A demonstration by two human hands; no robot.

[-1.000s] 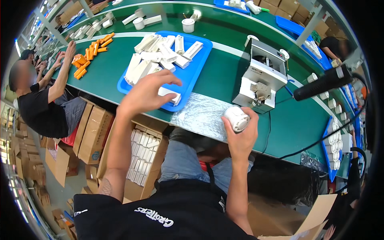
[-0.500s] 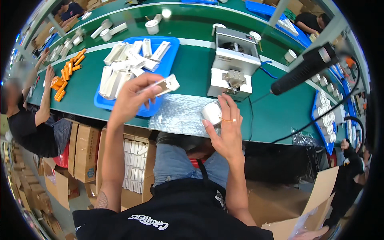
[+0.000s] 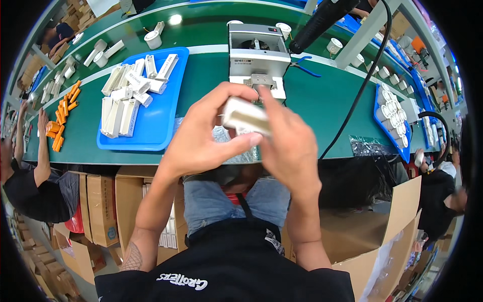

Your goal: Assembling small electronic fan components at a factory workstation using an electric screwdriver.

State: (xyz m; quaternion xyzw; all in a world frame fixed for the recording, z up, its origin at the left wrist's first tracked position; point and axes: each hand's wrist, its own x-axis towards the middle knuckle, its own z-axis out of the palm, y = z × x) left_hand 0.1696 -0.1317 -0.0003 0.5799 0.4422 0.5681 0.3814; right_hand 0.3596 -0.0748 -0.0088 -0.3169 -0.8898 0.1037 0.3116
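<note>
Both hands meet above the near edge of the green bench (image 3: 322, 105), left hand (image 3: 201, 141) and right hand (image 3: 289, 146) with fingers clenched on a small white box (image 3: 245, 117), lifted off the surface. A blue tray (image 3: 156, 126) of white boxes lies left; a grey machine (image 3: 256, 55) stands behind.

Bare forearms, no sleeves below the elbow; dark tattoo (image 3: 134, 259) on the left forearm near the elbow. Left hand (image 3: 201, 138) and right hand (image 3: 289, 146) ungloved. Black shirt (image 3: 226, 272) with white lettering across the chest, blue jeans (image 3: 211, 201), thin black strap (image 3: 246, 209) at the waist
</note>
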